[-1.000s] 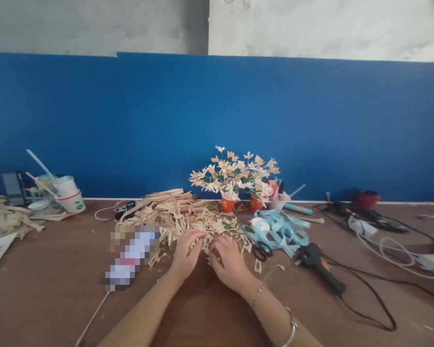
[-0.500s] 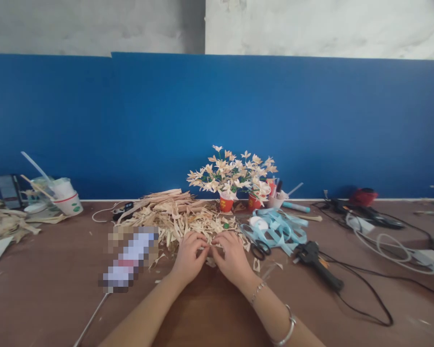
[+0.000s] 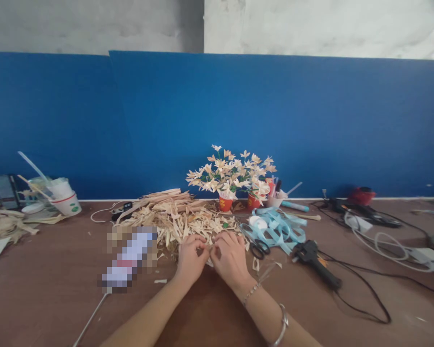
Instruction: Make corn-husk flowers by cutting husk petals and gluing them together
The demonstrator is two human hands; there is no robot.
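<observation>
My left hand (image 3: 192,258) and my right hand (image 3: 229,258) meet at the front edge of a pile of pale dried husk strips (image 3: 188,219). Thumb and fingers of each hand are pinched together, the tips nearly touching. Whatever lies between them is too small and too covered to make out. Behind the pile, pale star-shaped flowers (image 3: 220,166) on green stems stand in a red paper cup (image 3: 225,202) and a second red cup (image 3: 252,201). Black-handled scissors (image 3: 260,249) lie just right of my right hand, beside tangled light-blue ribbon (image 3: 280,229).
A black glue gun (image 3: 316,265) with its cord lies on the right of the brown table (image 3: 75,255). White cables (image 3: 390,248) and a power strip are farther right. A blurred-out phone-like object (image 3: 128,260) with a cable lies left. A white tub (image 3: 67,202) stands far left.
Both hands stay together at the pile, with the fingers curled a little more and the wrists shifted slightly. The view has moved a little; the objects on the table lie as before.
</observation>
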